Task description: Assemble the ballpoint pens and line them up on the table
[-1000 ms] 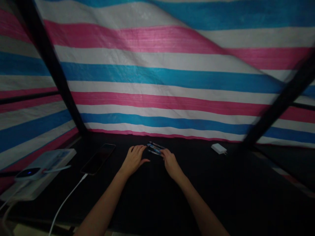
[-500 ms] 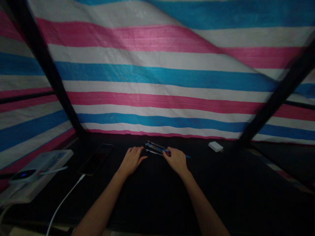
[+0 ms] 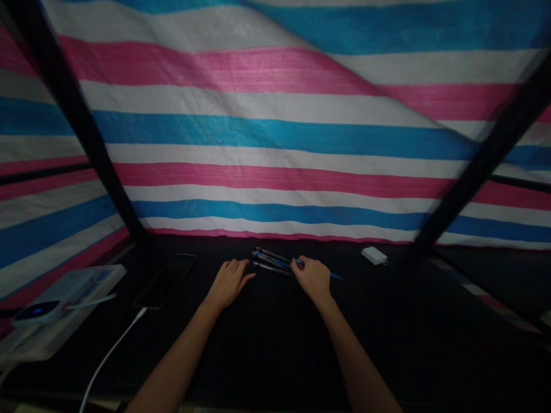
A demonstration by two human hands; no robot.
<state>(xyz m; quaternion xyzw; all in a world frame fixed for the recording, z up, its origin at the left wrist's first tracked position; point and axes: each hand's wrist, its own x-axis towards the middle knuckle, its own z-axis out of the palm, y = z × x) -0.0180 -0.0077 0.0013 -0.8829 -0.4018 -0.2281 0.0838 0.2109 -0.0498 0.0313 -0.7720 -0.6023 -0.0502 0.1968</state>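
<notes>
Several pens (image 3: 270,261) lie side by side on the black tabletop, between my two hands. Resting at their left ends, my left hand (image 3: 227,282) has its thumb apart from the fingers and holds nothing. At the right ends of the pens, my right hand (image 3: 313,279) is closed around a blue pen (image 3: 336,276). One end of that pen sticks out to the right of the hand and a short piece shows at the fingertips; its middle is hidden by the hand.
A phone (image 3: 166,281) with a white cable (image 3: 114,353) lies left of my hands. Further left, a device with a lit display (image 3: 38,310) sits on a pale box (image 3: 64,330). A white charger plug (image 3: 374,256) is at the right. Dark posts and striped sheeting (image 3: 275,178) stand behind.
My right hand has moved a little to the right with the blue pen, away from the other pens. My left hand stays in nearly the same place. The view has shifted slightly.
</notes>
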